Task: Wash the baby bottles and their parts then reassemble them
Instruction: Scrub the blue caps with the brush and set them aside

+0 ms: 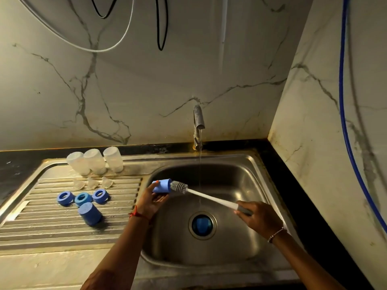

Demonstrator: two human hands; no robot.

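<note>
At the sink [252,162], our left hand [154,199] grips a blue cap [161,186] over the basin's left edge, fingers curled round it. Our right hand [258,216] is clamped on the grey handle of a bottle brush [209,196], whose bristled head sits at the cap's open mouth. A thin stream runs from the tap [199,120] at the back edge, falling just behind the brush shaft. A blue object [201,225] lies in the drain.

On the drainboard [62,233] to the left, three clear bottles [94,161] stand upside down along the back edge. In front of them are three clear teats [92,183], then three blue rings [83,199]. Another blue cap [90,213] stands nearest us.
</note>
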